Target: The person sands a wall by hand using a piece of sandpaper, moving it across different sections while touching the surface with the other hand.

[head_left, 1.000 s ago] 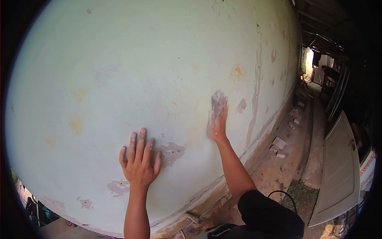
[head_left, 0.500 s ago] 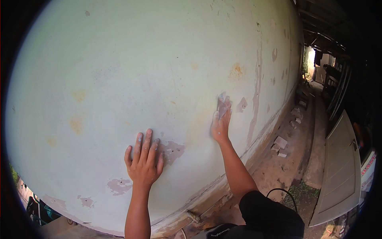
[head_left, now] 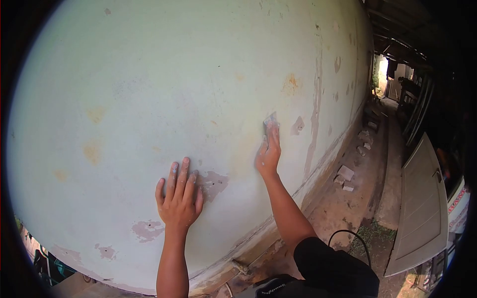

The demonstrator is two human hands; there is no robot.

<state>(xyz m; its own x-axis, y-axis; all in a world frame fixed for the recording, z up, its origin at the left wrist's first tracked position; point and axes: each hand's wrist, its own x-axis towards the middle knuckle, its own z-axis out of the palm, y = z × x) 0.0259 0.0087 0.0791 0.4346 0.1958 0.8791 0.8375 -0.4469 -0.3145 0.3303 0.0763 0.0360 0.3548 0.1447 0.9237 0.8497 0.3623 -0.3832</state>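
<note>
A pale green wall [head_left: 164, 99] with peeled, stained patches fills most of the view. My left hand [head_left: 180, 201] lies flat on it with the fingers spread, beside a bare greyish patch [head_left: 217, 185]. Pale dust or paint marks several of its fingertips. Farther right and higher, my right hand [head_left: 269, 151] presses a small greyish piece of sandpaper [head_left: 270, 119] against the wall. Its fingers cover most of the sheet, so only the upper edge shows. Another peeled spot [head_left: 297, 126] is just right of that hand.
A narrow walkway [head_left: 343, 213] runs along the wall's foot at right, with broken white blocks [head_left: 345, 172] on it. A pale door panel [head_left: 421, 213] leans at far right. Near the wall base is a pipe fitting [head_left: 241, 267]. A black cable [head_left: 365, 243] loops behind my right arm.
My right hand has shifted slightly left with the sandpaper and turned more edge-on. My left hand stays in the same spot on the wall. The view has turned slightly.
</note>
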